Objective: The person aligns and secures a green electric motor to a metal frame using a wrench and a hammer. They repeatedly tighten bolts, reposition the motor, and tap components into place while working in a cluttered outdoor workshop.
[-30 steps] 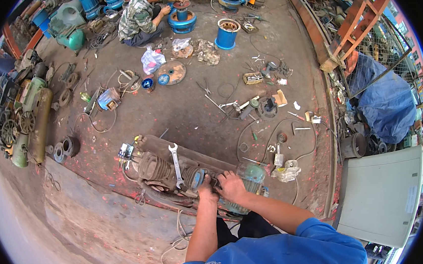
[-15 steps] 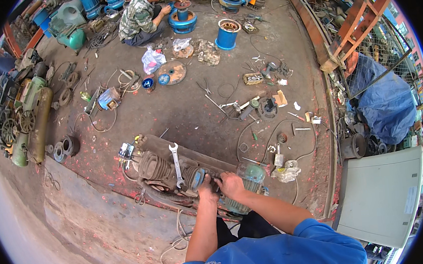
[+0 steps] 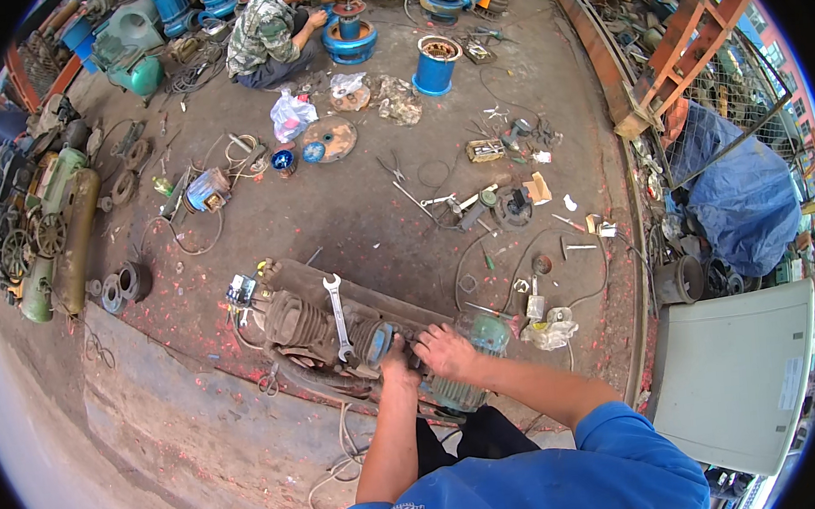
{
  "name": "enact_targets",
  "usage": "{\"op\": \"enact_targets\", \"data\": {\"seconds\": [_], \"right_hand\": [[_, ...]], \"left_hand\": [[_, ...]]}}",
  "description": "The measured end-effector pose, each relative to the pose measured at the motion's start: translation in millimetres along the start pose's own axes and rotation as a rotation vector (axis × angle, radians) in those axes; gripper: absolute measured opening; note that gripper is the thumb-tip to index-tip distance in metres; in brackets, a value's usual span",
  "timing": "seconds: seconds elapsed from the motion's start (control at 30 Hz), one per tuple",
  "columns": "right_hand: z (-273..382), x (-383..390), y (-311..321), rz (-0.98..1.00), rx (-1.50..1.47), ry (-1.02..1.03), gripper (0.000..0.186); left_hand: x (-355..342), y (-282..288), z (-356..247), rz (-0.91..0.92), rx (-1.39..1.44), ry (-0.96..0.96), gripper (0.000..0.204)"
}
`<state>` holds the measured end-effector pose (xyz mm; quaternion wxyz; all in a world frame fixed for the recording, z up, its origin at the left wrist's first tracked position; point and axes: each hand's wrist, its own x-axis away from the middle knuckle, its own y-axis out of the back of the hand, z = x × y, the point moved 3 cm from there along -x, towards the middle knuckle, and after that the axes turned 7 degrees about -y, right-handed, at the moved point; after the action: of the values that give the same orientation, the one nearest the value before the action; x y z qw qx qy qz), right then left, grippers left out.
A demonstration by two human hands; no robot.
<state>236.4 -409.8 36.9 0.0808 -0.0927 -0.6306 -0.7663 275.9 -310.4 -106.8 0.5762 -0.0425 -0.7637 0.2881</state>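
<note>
A dirty air compressor (image 3: 300, 322) with finned cylinders lies in front of me, and a green finned motor (image 3: 458, 388) sits at its right end. My left hand (image 3: 397, 364) is at the machine beside a blue-topped cylinder (image 3: 376, 343); its fingers are curled in and partly hidden, so what they grip does not show. Just right of it, my right hand (image 3: 446, 351) is open over the dark part between cylinder and motor, fingers spread. An open-ended wrench (image 3: 338, 315) rests across the compressor, left of both hands.
Hand tools, a hammer (image 3: 577, 247), cables and a cardboard box (image 3: 537, 189) lie on the floor at the right. Farther off, a person in camouflage (image 3: 262, 38) crouches by a blue pump (image 3: 351, 45). A pale cabinet (image 3: 733, 372) stands at right, old machines (image 3: 51, 225) at left.
My right hand has turned and opened, its fingers spreading and easing away from my left hand. My left hand stays nearly where it was. The wrench has not moved on the compressor.
</note>
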Motion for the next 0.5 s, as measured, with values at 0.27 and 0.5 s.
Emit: {"op": "enact_targets", "data": {"seconds": [0.27, 0.5], "right_hand": [[-4.2, -10.5, -34.3, -0.249, -0.032, 0.113, 0.020], [5.9, -13.7, -40.3, -0.329, -0.173, -0.085, 0.021]], "left_hand": [[26.3, -1.3, -11.7, -0.045, -0.041, -0.090, 0.018], [68.2, 10.4, -21.9, -0.063, -0.205, -0.237, 0.012]]}}
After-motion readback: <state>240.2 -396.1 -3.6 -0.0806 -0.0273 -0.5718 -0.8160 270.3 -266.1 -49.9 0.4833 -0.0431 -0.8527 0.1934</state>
